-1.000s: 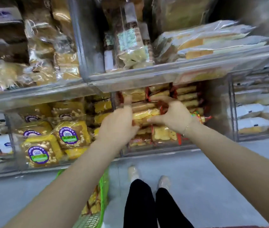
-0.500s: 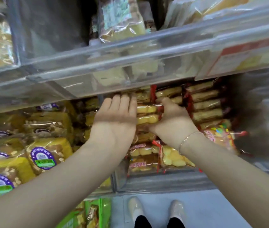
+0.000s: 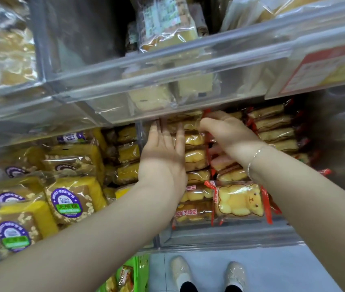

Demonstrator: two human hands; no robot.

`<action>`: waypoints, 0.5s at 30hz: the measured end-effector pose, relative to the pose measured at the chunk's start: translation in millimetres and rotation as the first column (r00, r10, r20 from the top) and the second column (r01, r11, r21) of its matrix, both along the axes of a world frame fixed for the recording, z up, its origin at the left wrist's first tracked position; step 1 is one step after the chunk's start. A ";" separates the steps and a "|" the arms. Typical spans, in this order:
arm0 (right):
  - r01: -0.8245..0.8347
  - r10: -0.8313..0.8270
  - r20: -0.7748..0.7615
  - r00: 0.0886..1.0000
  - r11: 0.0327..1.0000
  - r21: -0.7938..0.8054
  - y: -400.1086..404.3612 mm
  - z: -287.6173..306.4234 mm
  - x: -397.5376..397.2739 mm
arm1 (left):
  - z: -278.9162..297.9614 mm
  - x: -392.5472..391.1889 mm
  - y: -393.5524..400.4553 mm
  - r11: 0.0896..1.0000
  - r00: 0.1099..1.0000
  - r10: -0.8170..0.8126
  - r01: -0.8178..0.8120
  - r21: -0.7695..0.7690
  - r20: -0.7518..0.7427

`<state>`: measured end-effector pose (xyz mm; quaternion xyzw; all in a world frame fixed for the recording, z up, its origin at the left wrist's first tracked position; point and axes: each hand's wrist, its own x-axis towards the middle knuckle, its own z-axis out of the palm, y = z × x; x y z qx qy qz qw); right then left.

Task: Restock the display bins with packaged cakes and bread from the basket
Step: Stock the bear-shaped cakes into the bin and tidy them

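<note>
Counts: two hands, left and right. One bear-shaped cake lying face-up. Three purple-labelled cake packs fully visible, more partly hidden. One green basket. Two shoes. One bracelet.

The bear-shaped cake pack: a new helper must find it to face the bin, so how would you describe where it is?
Start at the clear lower display bin that both hands reach into. The bear-shaped cake pack lies at the bin's front, below the right hand. Unlike the packs stacked on edge behind it, it lies face up, showing a golden bear with eyes and red-edged wrapper.
</note>
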<state>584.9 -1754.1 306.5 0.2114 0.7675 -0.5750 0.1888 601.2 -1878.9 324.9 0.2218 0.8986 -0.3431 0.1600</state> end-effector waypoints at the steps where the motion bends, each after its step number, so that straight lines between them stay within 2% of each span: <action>1: 0.021 -0.020 -0.036 0.999 0.999 0.028 0.3 -2.1 -3.0 | -0.4 0.7 -0.6 1.000 1.000 -0.016 0.016 -0.008 0.008; 4: 0.114 -0.102 -0.121 0.987 0.988 0.100 -0.6 -10.4 -9.3 | -1.2 1.2 -0.4 0.999 0.999 -0.034 0.034 -0.039 0.004; 8: 0.260 -0.261 -0.079 0.962 0.965 -0.027 2.4 -15.8 -10.2 | -0.6 -1.4 1.1 1.000 0.999 0.017 -0.017 -0.006 -0.029; 12: 0.284 -0.283 -0.118 0.952 0.959 -0.009 -2.4 -22.1 -12.8 | -2.6 -4.4 5.4 0.997 0.997 0.072 -0.071 0.035 -0.034; 15: 0.250 -0.247 -0.087 0.965 0.968 0.027 -5.3 -22.0 -20.3 | -5.5 -9.4 10.6 0.994 0.994 0.105 -0.104 0.014 -0.019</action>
